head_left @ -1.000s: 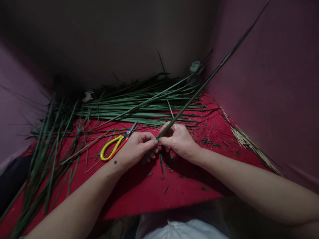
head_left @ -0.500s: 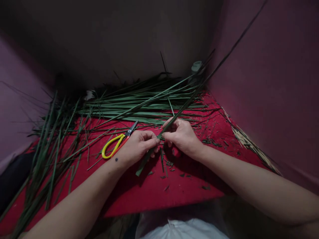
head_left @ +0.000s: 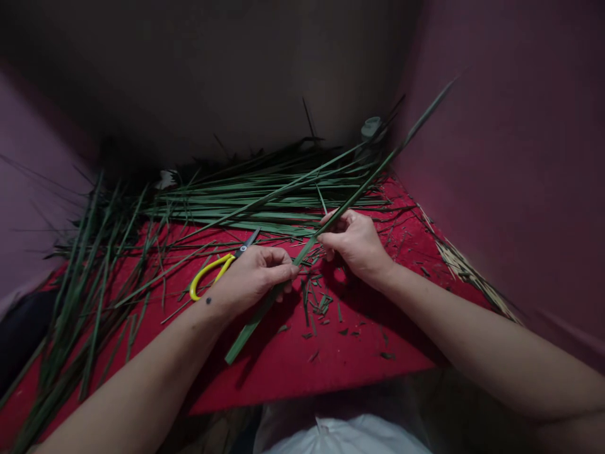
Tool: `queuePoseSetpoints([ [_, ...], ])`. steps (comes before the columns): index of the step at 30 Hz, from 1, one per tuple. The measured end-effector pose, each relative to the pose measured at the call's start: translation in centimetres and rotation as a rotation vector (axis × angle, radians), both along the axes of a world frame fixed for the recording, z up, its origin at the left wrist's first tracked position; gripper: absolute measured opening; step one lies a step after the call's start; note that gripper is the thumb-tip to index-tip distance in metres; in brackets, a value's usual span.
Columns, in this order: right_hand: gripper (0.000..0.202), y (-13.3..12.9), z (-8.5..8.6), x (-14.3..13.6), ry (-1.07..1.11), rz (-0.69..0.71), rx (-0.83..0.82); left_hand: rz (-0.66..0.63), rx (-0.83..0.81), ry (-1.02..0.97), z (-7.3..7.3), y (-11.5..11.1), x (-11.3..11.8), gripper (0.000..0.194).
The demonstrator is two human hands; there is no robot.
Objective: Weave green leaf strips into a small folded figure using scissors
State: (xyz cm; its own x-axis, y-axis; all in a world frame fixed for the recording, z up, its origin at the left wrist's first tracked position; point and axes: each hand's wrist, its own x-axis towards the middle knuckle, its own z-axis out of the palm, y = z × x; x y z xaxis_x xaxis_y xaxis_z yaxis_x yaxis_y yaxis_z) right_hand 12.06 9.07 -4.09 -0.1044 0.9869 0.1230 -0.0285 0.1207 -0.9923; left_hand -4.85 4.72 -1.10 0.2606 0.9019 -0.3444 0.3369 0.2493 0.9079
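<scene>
A long green leaf strip runs slantwise through both hands, from low at the left up toward the right wall. My left hand pinches it between thumb and fingers, with the cut lower end sticking out below. Farther up the strip, my right hand grips it the same way. Scissors with yellow handles lie beside my left wrist, their dark blades pointing away; part of the handles is hidden behind the hand. Small green leaf scraps are scattered beneath the hands.
Many long green leaves lie across the back of the red tabletop. Another heap of leaves spreads along the left side. A pale container stands at the back right corner. Pale thin sticks lie by the right wall.
The leaf strip has slid down and left through the hands, so more of its lower end shows and its tip sits lower. My right hand has shifted slightly up and right.
</scene>
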Motion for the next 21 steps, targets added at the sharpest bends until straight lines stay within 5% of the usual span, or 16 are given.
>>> queuePoseSetpoints([
  [7,0.025,-0.9,0.1,-0.7,0.028,0.104,-0.117,0.036,0.012,0.012,-0.3,0.0,0.1,0.022],
  [13,0.019,0.6,0.0,0.5,0.054,0.005,0.003,0.023,-0.029,0.017,0.2,0.1,-0.2,0.023],
  [21,0.021,0.4,-0.2,0.2,0.077,0.055,-0.017,0.069,-0.022,-0.004,-0.1,0.1,-0.1,0.021],
])
